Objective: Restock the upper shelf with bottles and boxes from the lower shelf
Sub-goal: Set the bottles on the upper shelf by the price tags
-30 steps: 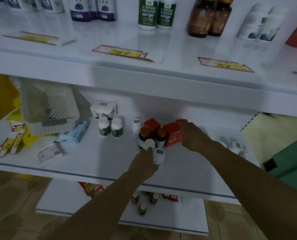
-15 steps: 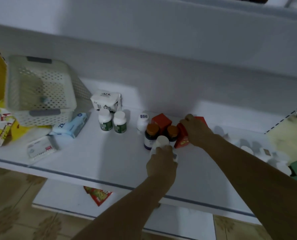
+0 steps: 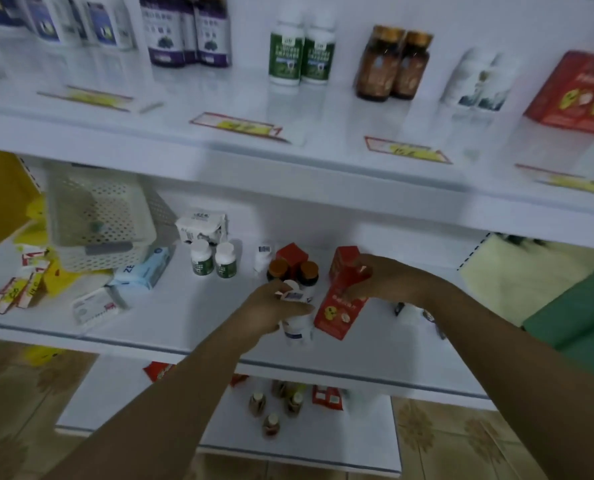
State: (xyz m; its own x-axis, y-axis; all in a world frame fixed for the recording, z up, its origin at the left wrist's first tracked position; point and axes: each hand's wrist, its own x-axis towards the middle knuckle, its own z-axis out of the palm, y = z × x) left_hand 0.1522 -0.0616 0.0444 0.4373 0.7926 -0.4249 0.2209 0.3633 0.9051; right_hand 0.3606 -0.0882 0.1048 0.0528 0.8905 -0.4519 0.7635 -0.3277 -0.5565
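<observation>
The white bottle (image 3: 297,329) is gripped by the left hand (image 3: 271,310), well to the right of the perforated white basket (image 3: 98,220) and nearer the front edge of the lower shelf (image 3: 184,306) than the basket is. The fingers curl round its body, and its cap leans toward the shelf back. Blur hides whether its base touches the shelf.

Farther right from the basket, the right hand (image 3: 382,282) holds the upper end of a red box (image 3: 340,311). The box is tilted, with its lower end just beside the bottle. The two hands are near each other but apart.

Between the basket and the hands stand two small green-labelled bottles (image 3: 202,263). Right of these, two amber bottles (image 3: 278,268) with orange caps stand just behind the held bottle. A blue packet (image 3: 143,270) lies against the basket's lower right corner.

Above the basket runs the upper shelf (image 3: 288,161). On it, up and to the right of the basket, stand a pair of tall green-labelled bottles (image 3: 286,53) and a pair of brown bottles (image 3: 375,67). Farthest from the basket is a large red carton (image 3: 576,91).
</observation>
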